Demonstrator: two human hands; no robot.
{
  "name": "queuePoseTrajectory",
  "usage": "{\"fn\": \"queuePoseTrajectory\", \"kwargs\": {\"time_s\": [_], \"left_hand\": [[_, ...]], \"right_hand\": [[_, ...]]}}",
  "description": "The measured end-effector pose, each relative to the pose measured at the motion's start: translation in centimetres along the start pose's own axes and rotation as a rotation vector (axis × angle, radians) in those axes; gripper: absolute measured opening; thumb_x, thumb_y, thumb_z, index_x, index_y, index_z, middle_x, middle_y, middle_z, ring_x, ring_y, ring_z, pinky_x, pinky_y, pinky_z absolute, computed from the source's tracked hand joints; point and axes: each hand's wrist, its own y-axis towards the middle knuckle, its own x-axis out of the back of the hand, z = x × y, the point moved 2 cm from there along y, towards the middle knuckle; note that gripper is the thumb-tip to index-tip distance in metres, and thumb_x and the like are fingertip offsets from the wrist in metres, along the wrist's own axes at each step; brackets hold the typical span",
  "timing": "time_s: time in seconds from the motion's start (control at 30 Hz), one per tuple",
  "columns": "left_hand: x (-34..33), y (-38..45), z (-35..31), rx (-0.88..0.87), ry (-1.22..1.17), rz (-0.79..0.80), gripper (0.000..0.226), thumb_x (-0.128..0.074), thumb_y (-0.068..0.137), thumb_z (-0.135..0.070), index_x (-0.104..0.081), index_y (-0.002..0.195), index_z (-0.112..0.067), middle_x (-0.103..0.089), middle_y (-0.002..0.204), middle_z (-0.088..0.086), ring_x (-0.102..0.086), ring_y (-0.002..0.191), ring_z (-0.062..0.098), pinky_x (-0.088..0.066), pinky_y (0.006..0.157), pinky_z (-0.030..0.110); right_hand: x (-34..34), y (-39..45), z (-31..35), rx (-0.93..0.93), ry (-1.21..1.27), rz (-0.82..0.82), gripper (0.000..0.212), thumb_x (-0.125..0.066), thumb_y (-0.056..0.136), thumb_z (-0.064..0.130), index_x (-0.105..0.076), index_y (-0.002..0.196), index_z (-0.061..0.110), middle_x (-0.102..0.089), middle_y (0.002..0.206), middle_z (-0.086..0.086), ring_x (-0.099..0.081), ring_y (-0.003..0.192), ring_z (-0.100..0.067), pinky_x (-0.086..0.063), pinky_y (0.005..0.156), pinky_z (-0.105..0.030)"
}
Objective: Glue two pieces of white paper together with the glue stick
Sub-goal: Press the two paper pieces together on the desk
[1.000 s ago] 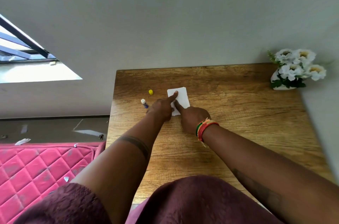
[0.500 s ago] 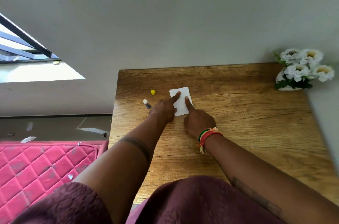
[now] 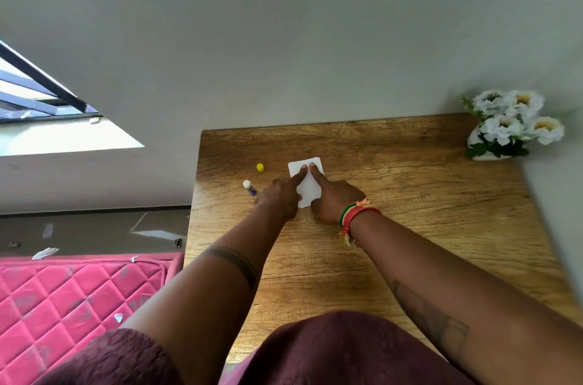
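Note:
A small white paper (image 3: 307, 187) lies flat on the wooden table (image 3: 410, 211); I cannot tell whether it is one sheet or two stacked. My left hand (image 3: 279, 200) and my right hand (image 3: 334, 198) each press an index fingertip onto the paper's far part, the tips side by side, other fingers curled. Neither hand holds anything. The glue stick (image 3: 249, 187), uncapped, lies left of my left hand, and its yellow cap (image 3: 260, 167) stands a little beyond it.
A white vase of white flowers (image 3: 511, 129) stands at the table's far right corner against the wall. The table's left edge runs close to the glue stick. A pink quilted mattress (image 3: 63, 305) lies lower left, with paper scraps on the floor.
Both index fingertips have slid up the paper toward its far edge and come together; earlier the right finger pressed lower and farther right.

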Motion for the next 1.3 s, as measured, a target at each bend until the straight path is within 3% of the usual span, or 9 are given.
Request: {"fn": "queuePoseTrajectory", "kwargs": {"time_s": [0.07, 0.23, 0.43, 0.6, 0.83, 0.97, 1.07, 1.2, 1.3], "left_hand": [[-0.1, -0.1, 0.1, -0.003, 0.007, 0.002, 0.083, -0.057, 0.103, -0.024, -0.004, 0.160, -0.051, -0.059, 0.134, 0.020, -0.061, 0.116, 0.033, -0.056, 0.093, 0.051], [0.1, -0.1, 0.1, 0.000, -0.014, -0.012, 0.081, -0.056, 0.104, -0.023, -0.005, 0.160, -0.052, -0.059, 0.131, 0.019, -0.061, 0.114, 0.032, -0.056, 0.093, 0.052], [0.1, -0.2, 0.0, -0.010, -0.006, -0.008, 0.080, -0.054, 0.104, -0.022, -0.004, 0.160, -0.052, -0.058, 0.133, 0.019, -0.061, 0.116, 0.033, -0.055, 0.094, 0.052], [0.0, 0.0, -0.1, -0.004, -0.007, -0.013, 0.082, -0.056, 0.104, -0.022, -0.005, 0.160, -0.051, -0.058, 0.136, 0.020, -0.060, 0.118, 0.033, -0.055, 0.095, 0.052], [-0.4, 0.1, 0.1, 0.020, -0.013, -0.040, 0.083, -0.058, 0.103, -0.022, -0.005, 0.159, -0.053, -0.058, 0.134, 0.018, -0.060, 0.115, 0.032, -0.053, 0.081, 0.045], [-0.4, 0.1, 0.0, 0.028, -0.002, -0.034, 0.084, -0.057, 0.103, -0.021, -0.003, 0.159, -0.054, -0.057, 0.131, 0.018, -0.060, 0.113, 0.032, -0.050, 0.075, 0.044], [-0.3, 0.1, -0.1, 0.013, 0.018, -0.037, 0.083, -0.056, 0.104, -0.022, -0.003, 0.160, -0.052, -0.058, 0.131, 0.018, -0.060, 0.114, 0.032, -0.051, 0.078, 0.044], [-0.2, -0.2, -0.3, 0.014, 0.079, -0.020, 0.086, -0.057, 0.102, -0.022, -0.001, 0.160, -0.050, -0.057, 0.132, 0.019, -0.060, 0.115, 0.034, -0.055, 0.083, 0.047], [-0.6, -1.3, -1.0, 0.042, 0.177, -0.076, 0.083, -0.054, 0.104, -0.022, 0.000, 0.161, -0.047, -0.054, 0.134, 0.019, -0.060, 0.116, 0.036, -0.047, 0.072, 0.044]], "right_hand": [[0.3, 0.5, -0.3, -0.039, 0.016, 0.034, 0.100, -0.055, 0.085, 0.047, 0.018, 0.153, 0.052, -0.066, 0.101, -0.010, -0.057, 0.066, -0.019, -0.042, 0.053, -0.029], [0.2, 0.9, 0.4, -0.098, 0.078, 0.029, 0.111, -0.060, 0.084, 0.044, 0.027, 0.151, 0.045, -0.063, 0.090, -0.009, -0.065, 0.068, -0.023, -0.051, 0.055, -0.031], [-0.4, 0.6, -0.3, 0.000, -0.006, -0.019, 0.106, -0.057, 0.082, 0.047, 0.024, 0.151, 0.048, -0.057, 0.083, -0.003, -0.057, 0.062, -0.017, -0.042, 0.050, -0.028], [-0.1, 1.8, 0.3, 0.000, -0.025, 0.058, 0.111, -0.061, 0.083, 0.039, 0.025, 0.153, 0.044, -0.060, 0.084, -0.004, -0.060, 0.066, -0.019, -0.048, 0.055, -0.031], [0.9, 1.9, 0.9, -0.081, 0.097, 0.086, 0.115, -0.066, 0.086, 0.040, 0.026, 0.154, 0.039, -0.067, 0.106, -0.014, -0.067, 0.073, -0.025, -0.054, 0.059, -0.033], [1.0, 1.1, 0.7, -0.156, 0.222, 0.044, 0.119, -0.067, 0.081, 0.034, 0.029, 0.153, 0.034, -0.071, 0.096, -0.015, -0.072, 0.068, -0.029, -0.063, 0.060, -0.039], [0.3, -0.4, -0.2, -0.108, 0.237, -0.011, 0.112, -0.061, 0.085, 0.033, 0.029, 0.150, 0.044, -0.072, 0.082, -0.010, -0.069, 0.056, -0.024, -0.057, 0.048, -0.034], [-1.9, -1.6, -0.3, 0.066, -0.001, -0.005, 0.093, -0.050, 0.091, 0.034, 0.016, 0.154, 0.051, -0.068, 0.097, -0.011, -0.052, 0.060, -0.015, -0.036, 0.049, -0.027], [-1.7, -1.5, 0.3, 0.056, -0.035, 0.024, 0.093, -0.051, 0.090, 0.035, 0.015, 0.156, 0.048, -0.067, 0.105, -0.012, -0.051, 0.061, -0.015, -0.038, 0.052, -0.029]]}}
